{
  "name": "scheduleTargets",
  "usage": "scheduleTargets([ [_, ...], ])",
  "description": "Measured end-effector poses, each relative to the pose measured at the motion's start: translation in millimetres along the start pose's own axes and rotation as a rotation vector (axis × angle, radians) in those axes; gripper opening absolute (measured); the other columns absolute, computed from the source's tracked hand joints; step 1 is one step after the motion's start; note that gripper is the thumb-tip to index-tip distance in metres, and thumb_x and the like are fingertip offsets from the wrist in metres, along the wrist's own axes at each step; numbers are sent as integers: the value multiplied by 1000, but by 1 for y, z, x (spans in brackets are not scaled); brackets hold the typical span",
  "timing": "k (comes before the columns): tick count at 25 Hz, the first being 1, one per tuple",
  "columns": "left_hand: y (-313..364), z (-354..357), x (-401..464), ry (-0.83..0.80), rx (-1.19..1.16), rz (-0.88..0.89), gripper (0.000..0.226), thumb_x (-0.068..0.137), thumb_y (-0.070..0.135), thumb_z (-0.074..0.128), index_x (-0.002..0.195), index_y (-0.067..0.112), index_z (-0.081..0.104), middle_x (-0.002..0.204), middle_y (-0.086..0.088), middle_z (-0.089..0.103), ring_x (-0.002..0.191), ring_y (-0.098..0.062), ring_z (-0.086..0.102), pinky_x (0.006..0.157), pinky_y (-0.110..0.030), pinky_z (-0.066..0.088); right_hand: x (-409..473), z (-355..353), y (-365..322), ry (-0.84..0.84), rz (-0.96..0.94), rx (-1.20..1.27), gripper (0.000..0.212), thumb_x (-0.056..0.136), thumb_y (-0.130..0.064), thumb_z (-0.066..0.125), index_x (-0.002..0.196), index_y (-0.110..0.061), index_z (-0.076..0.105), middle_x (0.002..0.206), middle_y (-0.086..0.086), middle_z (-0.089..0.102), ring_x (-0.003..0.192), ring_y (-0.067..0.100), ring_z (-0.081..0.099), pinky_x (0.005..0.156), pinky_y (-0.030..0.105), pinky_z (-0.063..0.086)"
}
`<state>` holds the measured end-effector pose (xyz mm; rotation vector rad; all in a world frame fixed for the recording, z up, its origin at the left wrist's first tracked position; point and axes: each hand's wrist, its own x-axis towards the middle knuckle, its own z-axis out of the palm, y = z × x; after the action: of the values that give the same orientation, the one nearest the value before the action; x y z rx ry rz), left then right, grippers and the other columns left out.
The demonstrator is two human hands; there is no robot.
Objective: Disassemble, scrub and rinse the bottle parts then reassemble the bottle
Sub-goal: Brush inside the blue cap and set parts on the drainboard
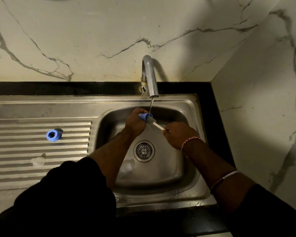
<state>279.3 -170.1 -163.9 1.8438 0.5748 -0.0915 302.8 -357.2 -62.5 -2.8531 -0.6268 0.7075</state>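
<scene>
Centrally, left hand grips blue cap over basin.

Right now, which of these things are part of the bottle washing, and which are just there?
In the job: blue bottle part in left hand; brush in right hand; blue ring; clear piece; running tap.

Just there: drain strainer; marble wall.

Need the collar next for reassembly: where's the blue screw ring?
In the head view, the blue screw ring sits on the ribbed drainboard left of the basin, beyond a clear plastic piece.
</scene>
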Motion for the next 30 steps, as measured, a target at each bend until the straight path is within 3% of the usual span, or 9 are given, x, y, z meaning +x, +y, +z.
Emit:
scheduleTargets([
  [3,3,2,-7,-54,-387,-198,27,96,-2,57,117,15,60,118,-13,65,107,-27,67,87,-41,61,6,-7,-12,42,6,-115,25,102,-36,52,107,-20,70,88,1,67,76,17,62,67,31,48],
  [8,14,15,-3,143,-884,-557,28,103,22,51,124,9,65,110,-17,70,96,-26,68,89,-40,58,15,-5,-28,18,10,-138,18,100,-32,57,105,-19,68,85,1,65,76,19,63,76,39,58],
  [11,16,15,-1,146,-1047,-622,36,99,27,63,126,4,63,113,-18,70,91,-22,68,73,-30,59,21,-4,-31,-15,52,-54,17,99,-31,58,98,-19,69,79,-1,62,73,17,62,70,34,55],
  [14,18,13,-1,101,-1241,-641,44,96,25,65,135,5,57,127,-24,65,92,-26,65,86,-35,57,20,-2,-33,-134,47,113,25,103,-32,53,87,-18,67,75,-1,62,66,14,58,58,27,44],
  [18,25,15,-2,14,-1252,-662,37,103,22,54,134,1,51,113,-22,59,87,-26,64,93,-50,56,14,-5,-21,-156,102,87,29,103,-30,53,100,-9,73,78,2,61,69,15,56,60,28,45],
  [22,41,30,-16,-23,-1192,-684,36,104,26,56,132,3,53,125,-23,57,95,-30,66,71,-45,61,4,-7,-32,-1,79,-9,19,101,-24,55,112,-15,68,99,7,69,91,25,67,79,36,56],
  [24,45,27,-15,7,-1252,-677,31,104,26,57,127,5,54,128,-25,55,99,-33,65,74,-45,58,-4,-2,-35,2,-8,-62,21,102,-24,51,117,-18,65,102,5,70,92,24,67,84,40,58],
  [27,42,17,-11,49,-1293,-649,34,106,26,53,133,7,49,123,-26,56,95,-32,66,78,-50,58,-6,-12,-26,-29,27,-79,20,103,-27,51,111,-20,68,88,-1,63,84,19,65,80,38,58],
  [30,47,24,-22,-25,-1239,-671,32,106,26,52,129,4,53,129,-27,54,97,-33,65,73,-47,60,-6,-16,-34,38,13,-167,22,104,-23,46,114,-19,65,96,5,68,86,22,67,80,41,59],
])
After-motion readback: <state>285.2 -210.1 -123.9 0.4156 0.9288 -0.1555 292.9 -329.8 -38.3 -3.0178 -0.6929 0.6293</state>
